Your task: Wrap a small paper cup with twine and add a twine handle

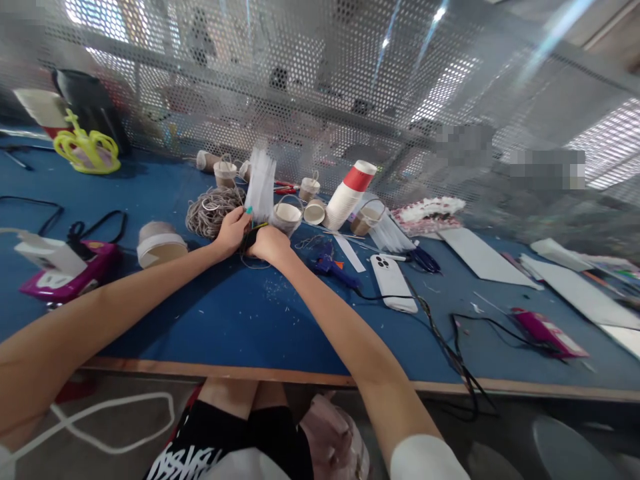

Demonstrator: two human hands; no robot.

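Both hands meet over the blue table (240, 320), near its middle left. My left hand (233, 230) has its fingers pressed together beside a tangled ball of grey-brown cord (207, 212). Close against it, my right hand (270, 244) is closed round something dark with a thin yellow-green edge, too small to name. A dark loop hangs below the fingers. Behind the hands stands a bundle of white translucent strips (261, 183). A small cup with a cord handle (287, 217) is just right of it.
A blue glue gun (333, 265), a white phone (394, 283) and dark cables lie to the right. Stacked paper cups (350, 195) lean behind them. A wrapped cup (161, 245) and a purple box (73, 273) are on the left. A perforated metal screen rises behind.
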